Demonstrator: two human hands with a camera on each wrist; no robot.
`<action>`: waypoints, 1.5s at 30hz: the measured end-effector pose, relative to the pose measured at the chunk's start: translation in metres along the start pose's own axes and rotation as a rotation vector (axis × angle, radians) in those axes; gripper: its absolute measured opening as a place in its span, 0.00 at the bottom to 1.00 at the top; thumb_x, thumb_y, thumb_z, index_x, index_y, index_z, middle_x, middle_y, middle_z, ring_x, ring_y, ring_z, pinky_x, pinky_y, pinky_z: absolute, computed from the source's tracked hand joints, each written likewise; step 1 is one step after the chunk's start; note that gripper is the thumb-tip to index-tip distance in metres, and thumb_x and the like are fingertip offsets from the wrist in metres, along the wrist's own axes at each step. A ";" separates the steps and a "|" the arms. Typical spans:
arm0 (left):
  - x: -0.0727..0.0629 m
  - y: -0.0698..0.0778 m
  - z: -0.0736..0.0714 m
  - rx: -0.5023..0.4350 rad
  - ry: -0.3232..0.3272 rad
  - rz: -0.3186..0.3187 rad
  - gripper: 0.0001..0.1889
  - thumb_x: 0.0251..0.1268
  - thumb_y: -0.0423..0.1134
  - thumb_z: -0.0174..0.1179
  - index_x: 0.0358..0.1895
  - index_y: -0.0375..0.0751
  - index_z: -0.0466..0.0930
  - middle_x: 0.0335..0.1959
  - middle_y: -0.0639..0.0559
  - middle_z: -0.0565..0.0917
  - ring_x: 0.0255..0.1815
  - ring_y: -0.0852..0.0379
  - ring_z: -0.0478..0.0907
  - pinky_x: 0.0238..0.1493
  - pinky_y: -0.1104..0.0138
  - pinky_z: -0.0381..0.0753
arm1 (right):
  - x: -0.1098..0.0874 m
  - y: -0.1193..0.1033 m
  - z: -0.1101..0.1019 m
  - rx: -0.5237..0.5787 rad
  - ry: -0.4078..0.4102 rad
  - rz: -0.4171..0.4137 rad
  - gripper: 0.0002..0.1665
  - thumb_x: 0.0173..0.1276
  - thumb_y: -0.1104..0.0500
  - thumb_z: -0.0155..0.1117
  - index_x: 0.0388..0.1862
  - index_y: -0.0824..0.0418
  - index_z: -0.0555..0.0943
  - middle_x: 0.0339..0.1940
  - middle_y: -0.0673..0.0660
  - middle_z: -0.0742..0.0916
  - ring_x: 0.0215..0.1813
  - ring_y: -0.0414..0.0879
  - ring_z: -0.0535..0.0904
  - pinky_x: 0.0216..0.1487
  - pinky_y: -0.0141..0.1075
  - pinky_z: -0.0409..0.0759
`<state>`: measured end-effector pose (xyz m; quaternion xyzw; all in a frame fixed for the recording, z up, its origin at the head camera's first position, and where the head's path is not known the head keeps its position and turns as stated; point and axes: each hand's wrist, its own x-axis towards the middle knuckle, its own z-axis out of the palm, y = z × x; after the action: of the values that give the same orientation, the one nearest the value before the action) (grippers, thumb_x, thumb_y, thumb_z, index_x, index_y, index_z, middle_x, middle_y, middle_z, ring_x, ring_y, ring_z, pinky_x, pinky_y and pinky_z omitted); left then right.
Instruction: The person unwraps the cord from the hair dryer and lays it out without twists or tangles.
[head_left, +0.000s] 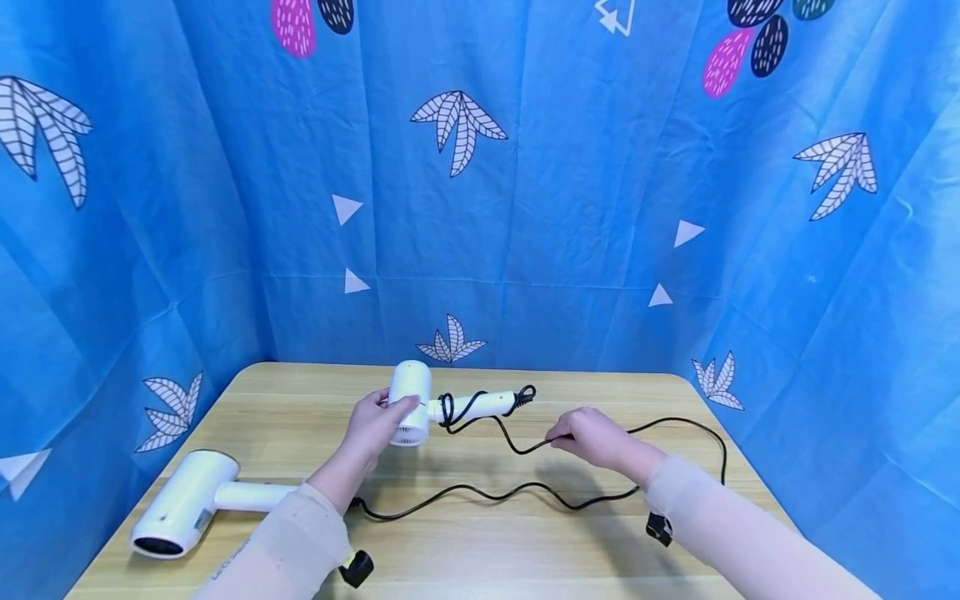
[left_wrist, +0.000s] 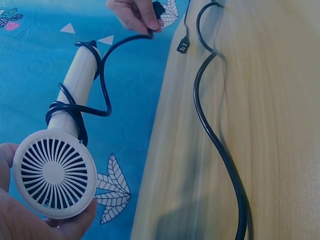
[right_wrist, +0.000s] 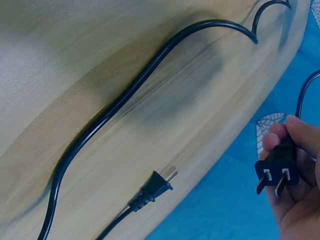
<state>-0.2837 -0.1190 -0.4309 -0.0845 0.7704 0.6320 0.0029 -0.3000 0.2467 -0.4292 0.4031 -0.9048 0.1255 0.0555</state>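
My left hand (head_left: 375, 427) grips a white hair dryer (head_left: 410, 385) by its barrel, raised over the table with the handle pointing right. Its round slotted grille (left_wrist: 55, 172) faces the left wrist camera. A black cord (left_wrist: 106, 97) is wound loosely about the handle and runs across to my right hand (head_left: 592, 437). There my fingers and thumb hold the cord's two-pin plug (right_wrist: 278, 170), prongs outward. A second white hair dryer (head_left: 183, 504) lies on its side at the table's left, its handle end partly hidden by my left arm.
The second dryer's cord (head_left: 487, 497) waves across the wooden table (head_left: 480, 558) and loops round at the right, passing behind my right forearm. Its plug (right_wrist: 150, 191) lies on the tabletop near the edge. A patterned blue cloth (head_left: 585, 183) hangs behind and at both sides.
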 end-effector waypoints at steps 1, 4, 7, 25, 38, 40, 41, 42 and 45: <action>0.000 0.000 0.000 0.002 0.003 -0.003 0.43 0.64 0.54 0.65 0.74 0.31 0.59 0.65 0.33 0.72 0.60 0.38 0.74 0.63 0.48 0.75 | -0.001 -0.001 -0.001 0.001 -0.002 -0.006 0.07 0.65 0.66 0.70 0.41 0.62 0.90 0.39 0.55 0.91 0.44 0.48 0.87 0.49 0.40 0.85; 0.002 -0.002 -0.001 0.003 0.002 -0.002 0.44 0.64 0.54 0.64 0.75 0.31 0.58 0.65 0.32 0.71 0.60 0.37 0.75 0.63 0.47 0.75 | -0.002 -0.005 -0.005 0.009 -0.010 -0.031 0.08 0.65 0.66 0.70 0.41 0.62 0.90 0.39 0.54 0.91 0.43 0.47 0.87 0.48 0.38 0.85; 0.003 -0.002 -0.002 0.003 0.001 -0.005 0.44 0.64 0.54 0.64 0.75 0.31 0.58 0.66 0.33 0.71 0.61 0.37 0.75 0.63 0.48 0.75 | -0.003 -0.009 -0.010 0.008 -0.011 -0.051 0.08 0.65 0.66 0.70 0.41 0.62 0.90 0.39 0.54 0.91 0.43 0.46 0.87 0.47 0.37 0.85; 0.005 -0.003 0.002 0.012 0.003 -0.006 0.43 0.63 0.53 0.65 0.74 0.31 0.60 0.65 0.32 0.73 0.60 0.37 0.76 0.61 0.49 0.76 | -0.010 -0.030 -0.053 -0.044 -0.061 -0.134 0.06 0.64 0.64 0.71 0.39 0.57 0.90 0.32 0.46 0.88 0.36 0.35 0.83 0.39 0.30 0.83; 0.004 -0.006 0.003 0.026 -0.001 -0.003 0.43 0.64 0.53 0.64 0.74 0.31 0.60 0.64 0.32 0.73 0.59 0.37 0.76 0.61 0.49 0.76 | -0.003 -0.036 -0.074 -0.043 -0.050 -0.195 0.08 0.64 0.66 0.70 0.40 0.57 0.90 0.30 0.44 0.86 0.32 0.31 0.78 0.35 0.27 0.80; 0.004 -0.007 0.003 0.030 -0.003 -0.004 0.43 0.64 0.54 0.64 0.74 0.31 0.60 0.64 0.32 0.73 0.59 0.37 0.76 0.61 0.48 0.76 | -0.003 -0.037 -0.078 -0.043 -0.052 -0.193 0.08 0.64 0.66 0.70 0.41 0.57 0.90 0.30 0.44 0.86 0.31 0.30 0.77 0.34 0.27 0.79; 0.004 -0.007 0.003 0.031 -0.004 -0.006 0.43 0.64 0.53 0.64 0.74 0.31 0.59 0.64 0.32 0.73 0.59 0.37 0.76 0.61 0.48 0.76 | -0.003 -0.038 -0.080 -0.041 -0.052 -0.193 0.08 0.64 0.66 0.70 0.41 0.58 0.89 0.29 0.44 0.86 0.31 0.30 0.77 0.34 0.27 0.79; 0.004 -0.007 0.002 0.031 -0.004 -0.010 0.43 0.64 0.53 0.64 0.74 0.32 0.59 0.65 0.32 0.73 0.60 0.38 0.76 0.61 0.49 0.76 | -0.003 -0.038 -0.083 -0.039 -0.049 -0.192 0.08 0.64 0.66 0.70 0.41 0.58 0.89 0.29 0.45 0.86 0.31 0.30 0.77 0.34 0.27 0.80; 0.004 -0.006 0.002 0.033 -0.006 -0.011 0.43 0.64 0.53 0.64 0.75 0.31 0.59 0.65 0.32 0.72 0.60 0.37 0.75 0.62 0.48 0.76 | -0.002 -0.040 -0.089 -0.043 -0.037 -0.196 0.07 0.64 0.66 0.71 0.41 0.58 0.89 0.30 0.46 0.86 0.31 0.31 0.78 0.35 0.27 0.80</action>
<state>-0.2869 -0.1185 -0.4379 -0.0868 0.7804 0.6192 0.0099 -0.2687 0.2464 -0.3367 0.4908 -0.8643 0.0925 0.0597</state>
